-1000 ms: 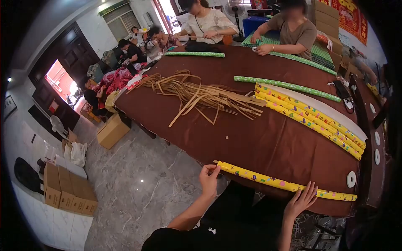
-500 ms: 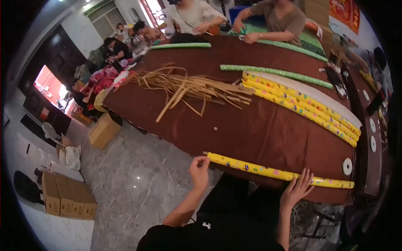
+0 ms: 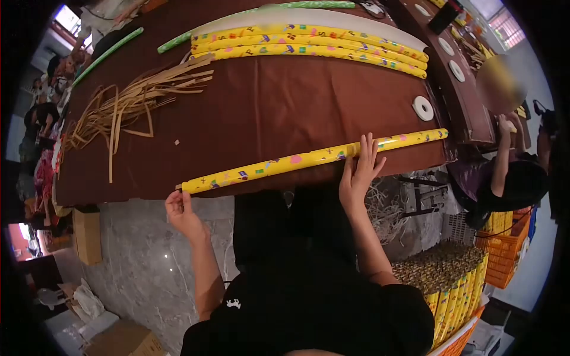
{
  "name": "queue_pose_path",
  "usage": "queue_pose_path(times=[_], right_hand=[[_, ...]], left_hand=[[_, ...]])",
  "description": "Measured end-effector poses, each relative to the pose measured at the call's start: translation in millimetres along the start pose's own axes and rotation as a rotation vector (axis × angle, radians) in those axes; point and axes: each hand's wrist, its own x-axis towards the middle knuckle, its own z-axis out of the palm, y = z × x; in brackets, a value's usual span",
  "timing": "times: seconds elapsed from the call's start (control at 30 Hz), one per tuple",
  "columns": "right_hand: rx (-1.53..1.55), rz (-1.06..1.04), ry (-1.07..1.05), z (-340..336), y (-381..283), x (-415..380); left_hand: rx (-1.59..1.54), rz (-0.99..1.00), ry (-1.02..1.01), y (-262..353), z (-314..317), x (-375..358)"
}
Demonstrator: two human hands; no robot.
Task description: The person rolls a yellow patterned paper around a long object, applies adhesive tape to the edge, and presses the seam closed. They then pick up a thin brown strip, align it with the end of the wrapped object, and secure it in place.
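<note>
A long yellow wrapping paper roll with a colourful print lies along the near edge of the brown-covered table. At its left end a short brown piece sticks out. My left hand is closed there, with thumb and fingertips pinched at that end. My right hand lies flat across the roll right of its middle, fingers stretched out. Several more yellow rolls lie side by side at the far side, beside a white sheet. Brown paper strips form a loose pile at left.
Green rolls lie farther back. A white tape roll sits at the table's right. An orange crate of upright yellow rolls stands on the floor at my right. Another person works at right. Cardboard boxes stand at left.
My view has turned down and to the right, bringing the crate of rolls into sight. Both hands keep about the same places on the yellow roll.
</note>
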Motion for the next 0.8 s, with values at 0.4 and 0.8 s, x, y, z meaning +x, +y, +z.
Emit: queue_pose_path(times=[0.4,0.8], right_hand=[[-0.146,0.08,0.117,-22.6,44.8,4.7],[-0.175,0.055,0.159,-39.1,48.5,5.8]], left_hand=[[0.025,-0.013,-0.03,-9.8,-5.0,3.3],[0.209,0.007,0.038,0.2,2.9,2.1]])
